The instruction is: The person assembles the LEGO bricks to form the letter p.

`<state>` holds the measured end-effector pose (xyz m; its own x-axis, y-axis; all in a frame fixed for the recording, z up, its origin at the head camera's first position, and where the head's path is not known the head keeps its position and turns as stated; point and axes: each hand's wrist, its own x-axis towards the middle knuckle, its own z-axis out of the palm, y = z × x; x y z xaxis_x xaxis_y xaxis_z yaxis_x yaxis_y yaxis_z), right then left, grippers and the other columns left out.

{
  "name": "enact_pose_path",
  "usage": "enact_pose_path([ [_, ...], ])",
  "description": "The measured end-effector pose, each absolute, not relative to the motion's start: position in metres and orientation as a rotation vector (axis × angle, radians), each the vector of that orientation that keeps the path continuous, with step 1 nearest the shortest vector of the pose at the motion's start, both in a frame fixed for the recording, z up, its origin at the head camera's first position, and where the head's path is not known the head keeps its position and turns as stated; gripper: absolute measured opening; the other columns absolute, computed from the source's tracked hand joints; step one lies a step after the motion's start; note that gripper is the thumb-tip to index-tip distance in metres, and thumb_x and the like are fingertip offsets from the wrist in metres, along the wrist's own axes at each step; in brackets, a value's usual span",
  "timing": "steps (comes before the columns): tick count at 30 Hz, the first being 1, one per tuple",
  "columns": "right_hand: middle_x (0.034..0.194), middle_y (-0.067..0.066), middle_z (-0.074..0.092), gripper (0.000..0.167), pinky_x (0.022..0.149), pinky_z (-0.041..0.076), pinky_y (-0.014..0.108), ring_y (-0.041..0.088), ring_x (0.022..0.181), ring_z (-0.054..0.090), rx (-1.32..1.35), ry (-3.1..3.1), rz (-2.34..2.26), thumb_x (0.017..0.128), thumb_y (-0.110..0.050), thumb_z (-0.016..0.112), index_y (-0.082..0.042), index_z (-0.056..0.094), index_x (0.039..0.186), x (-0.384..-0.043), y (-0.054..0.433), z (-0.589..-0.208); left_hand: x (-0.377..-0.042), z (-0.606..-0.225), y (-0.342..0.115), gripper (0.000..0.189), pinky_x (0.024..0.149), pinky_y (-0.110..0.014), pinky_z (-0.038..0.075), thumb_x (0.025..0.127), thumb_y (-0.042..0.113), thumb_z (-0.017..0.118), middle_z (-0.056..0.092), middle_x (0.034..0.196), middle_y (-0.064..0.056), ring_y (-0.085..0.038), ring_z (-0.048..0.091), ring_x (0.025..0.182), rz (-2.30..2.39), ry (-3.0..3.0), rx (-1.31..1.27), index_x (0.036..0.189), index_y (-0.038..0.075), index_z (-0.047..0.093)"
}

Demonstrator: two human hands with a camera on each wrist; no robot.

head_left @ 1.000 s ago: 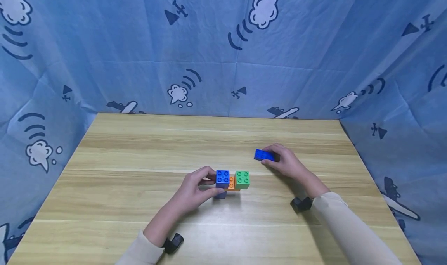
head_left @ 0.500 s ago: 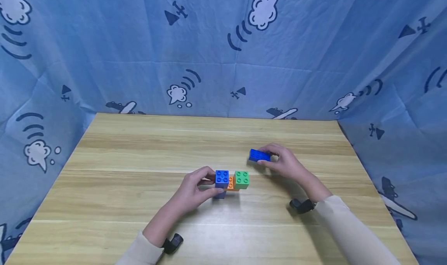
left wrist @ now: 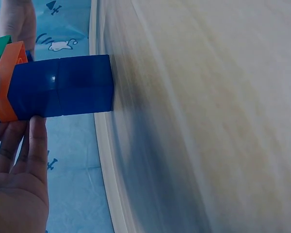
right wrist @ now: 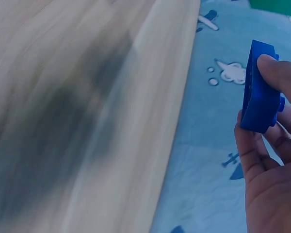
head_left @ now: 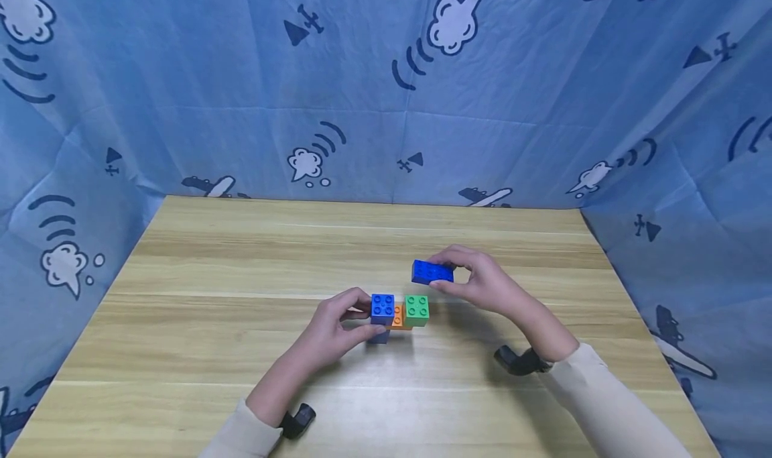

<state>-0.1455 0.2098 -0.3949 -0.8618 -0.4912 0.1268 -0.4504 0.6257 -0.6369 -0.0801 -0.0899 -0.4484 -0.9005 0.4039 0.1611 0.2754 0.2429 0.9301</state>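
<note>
My left hand [head_left: 340, 330] grips a stack of building blocks from its left side, fingers behind and thumb in front. At the stack's base are two blue blocks [left wrist: 63, 87], one on the other. An orange block [head_left: 398, 316] lies across them and juts out to the right. On it sit a blue block [head_left: 382, 308] at the left and a green block [head_left: 417, 310] at the right. Behind and above the green block, my right hand [head_left: 479, 283] pinches a longer blue block [right wrist: 262, 90] between thumb and fingers. That block is clear of both table and stack, its studs facing up.
The wooden table [head_left: 241, 243] carries the stack near its middle. A blue printed curtain [head_left: 362, 76] hangs behind the table and along both sides. A black wrist strap [head_left: 521, 361] sits on the right wrist, another on the left.
My right hand has lifted the longer blue block off the table and carried it left toward the stack. The left hand and the stack have stayed in place.
</note>
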Motion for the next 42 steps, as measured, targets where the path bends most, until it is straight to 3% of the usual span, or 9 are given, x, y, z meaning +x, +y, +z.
enact_pose_path([
  [7, 0.116, 0.005, 0.075, 0.033, 0.082, 0.057, 0.026, 0.017, 0.098, 0.064, -0.86, 2.755, -1.125, 0.09, -0.016, 0.084, -0.01, 0.075, 0.12, -0.139, 0.205, -0.38, -0.079, -0.449, -0.089, 0.026, 0.096, -0.034, 0.064, 0.089, 0.009, 0.083, 0.074, 0.115, -0.01, -0.026, 0.075, 0.108, 1.749, 2.384, 0.654, 0.109, 0.009, 0.066],
  [26, 0.118, -0.003, 0.075, 0.035, 0.091, 0.062, 0.031, 0.012, 0.107, 0.067, -1.052, 2.649, -1.179, 0.088, -0.019, 0.086, -0.016, 0.075, 0.121, -0.109, 0.18, -0.362, -0.075, -0.458, -0.089, 0.027, 0.096, -0.035, 0.064, 0.09, 0.011, 0.083, 0.075, 0.116, -0.01, -0.026, 0.075, 0.109, 1.756, 2.404, 0.689, 0.111, 0.01, 0.066],
  [42, 0.115, -0.001, 0.074, 0.031, 0.083, 0.061, 0.026, 0.012, 0.103, 0.068, -1.162, 2.555, -1.149, 0.092, -0.017, 0.082, -0.014, 0.075, 0.122, -0.107, 0.161, -0.358, -0.078, -0.451, -0.089, 0.025, 0.096, -0.03, 0.064, 0.091, 0.012, 0.082, 0.074, 0.114, -0.01, -0.026, 0.075, 0.11, 1.763, 2.39, 0.707, 0.111, 0.008, 0.065],
])
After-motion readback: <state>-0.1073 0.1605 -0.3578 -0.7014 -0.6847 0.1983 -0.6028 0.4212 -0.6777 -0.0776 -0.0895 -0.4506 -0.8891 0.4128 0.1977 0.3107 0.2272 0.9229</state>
